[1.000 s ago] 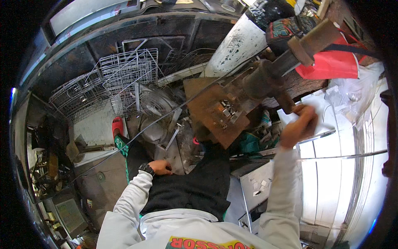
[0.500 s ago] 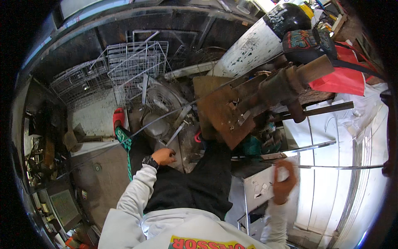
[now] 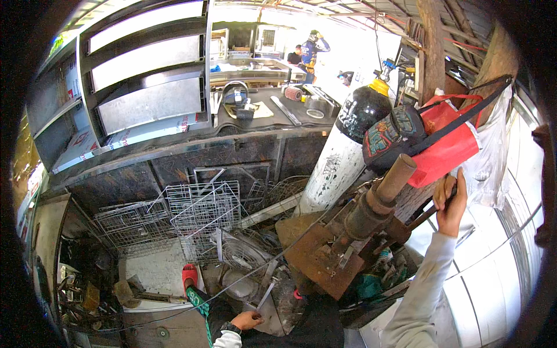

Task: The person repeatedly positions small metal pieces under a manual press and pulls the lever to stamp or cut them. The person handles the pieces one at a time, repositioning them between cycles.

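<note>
Both hands partly hidden: right hand [image 3: 449, 203] grips rod [image 3: 425, 216], left hand [image 3: 246, 320] low.

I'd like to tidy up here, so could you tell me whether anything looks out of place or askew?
Yes: the wire racks lie tipped and piled on each other against the dark counter front, and the rusty pipe machine by the right hand leans at a slant over scattered scrap.

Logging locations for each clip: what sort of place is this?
Most likely a cluttered metalworking or welding shop. A tall gas cylinder stands by a rusty pipe-and-plate fixture, wire racks are heaped on the floor, and the right hand grips a metal rod.
</note>
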Motion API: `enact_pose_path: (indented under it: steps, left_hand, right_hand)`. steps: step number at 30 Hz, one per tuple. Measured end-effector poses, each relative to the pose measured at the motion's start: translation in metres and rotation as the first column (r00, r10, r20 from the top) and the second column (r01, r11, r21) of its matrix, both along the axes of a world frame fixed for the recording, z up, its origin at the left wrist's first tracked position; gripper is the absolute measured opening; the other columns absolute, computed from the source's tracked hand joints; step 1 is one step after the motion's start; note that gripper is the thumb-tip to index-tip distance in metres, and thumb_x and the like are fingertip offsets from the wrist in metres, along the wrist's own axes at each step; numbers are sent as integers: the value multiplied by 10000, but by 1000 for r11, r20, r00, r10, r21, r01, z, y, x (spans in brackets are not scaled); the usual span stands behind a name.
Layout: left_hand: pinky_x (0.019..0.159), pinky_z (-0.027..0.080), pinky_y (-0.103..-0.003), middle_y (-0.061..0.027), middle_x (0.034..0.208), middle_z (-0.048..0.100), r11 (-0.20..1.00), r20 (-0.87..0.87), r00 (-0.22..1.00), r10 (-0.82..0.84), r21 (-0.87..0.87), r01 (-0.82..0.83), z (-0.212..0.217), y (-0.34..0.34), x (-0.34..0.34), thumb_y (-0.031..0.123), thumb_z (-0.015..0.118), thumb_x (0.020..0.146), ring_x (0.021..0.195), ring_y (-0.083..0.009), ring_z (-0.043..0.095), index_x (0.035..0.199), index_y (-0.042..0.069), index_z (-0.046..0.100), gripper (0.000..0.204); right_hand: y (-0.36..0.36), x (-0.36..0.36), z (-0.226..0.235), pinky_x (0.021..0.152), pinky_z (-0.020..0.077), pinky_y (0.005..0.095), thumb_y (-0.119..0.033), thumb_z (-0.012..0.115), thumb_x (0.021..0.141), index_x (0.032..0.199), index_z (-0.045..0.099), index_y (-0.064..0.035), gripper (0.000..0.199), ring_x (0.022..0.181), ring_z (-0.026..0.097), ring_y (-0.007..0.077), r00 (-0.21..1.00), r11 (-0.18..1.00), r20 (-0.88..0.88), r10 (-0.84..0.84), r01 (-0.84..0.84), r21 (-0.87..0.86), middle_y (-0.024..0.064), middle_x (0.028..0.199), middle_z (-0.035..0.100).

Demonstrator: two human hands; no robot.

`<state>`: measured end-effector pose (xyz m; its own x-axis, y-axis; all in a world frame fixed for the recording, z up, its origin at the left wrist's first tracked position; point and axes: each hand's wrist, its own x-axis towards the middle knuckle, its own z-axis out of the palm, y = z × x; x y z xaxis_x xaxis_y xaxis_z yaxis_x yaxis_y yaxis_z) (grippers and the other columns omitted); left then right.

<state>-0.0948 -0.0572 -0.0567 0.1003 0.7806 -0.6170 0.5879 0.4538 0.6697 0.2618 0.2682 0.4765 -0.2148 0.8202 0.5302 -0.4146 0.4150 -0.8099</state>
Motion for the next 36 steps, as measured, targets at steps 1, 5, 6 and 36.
enact_pose_path:
  steps: [1,5,6,36]
  left_hand:
    - [968,475,-438,-195,1225,652,1000,-5,1000,-16,3,16,-14,5,-7,553,594,879,1125,-371,615,1263,47,630,636]
    - [928,497,-453,-200,1179,669,997,-60,996,-72,-16,71,4,3,11,411,627,865,1082,-372,638,1202,27,644,511]
    - [925,500,-449,-198,1163,675,1000,-33,999,-18,18,18,4,1,13,400,624,865,1071,-376,641,1207,28,642,505]
    - [893,510,-401,-230,1122,680,999,58,997,48,17,-49,22,16,23,362,642,883,1056,-367,653,1202,-8,644,489]
  right_hand:
    - [1,-10,-1,355,190,252,-410,468,1025,606,388,-147,501,358,282,97,995,996,-54,-86,87,18,-10,515,374]
    - [8,-17,-21,396,231,275,-337,478,1018,720,441,-137,360,406,301,103,937,941,-86,-338,337,-24,-17,560,369]
    - [10,-19,-23,416,250,274,-319,480,1013,721,444,-130,349,422,317,107,937,940,-70,-341,341,-24,-13,562,370]
    - [68,17,-16,498,244,290,-218,485,968,702,366,-116,309,510,296,126,810,846,246,-533,505,169,6,607,347]
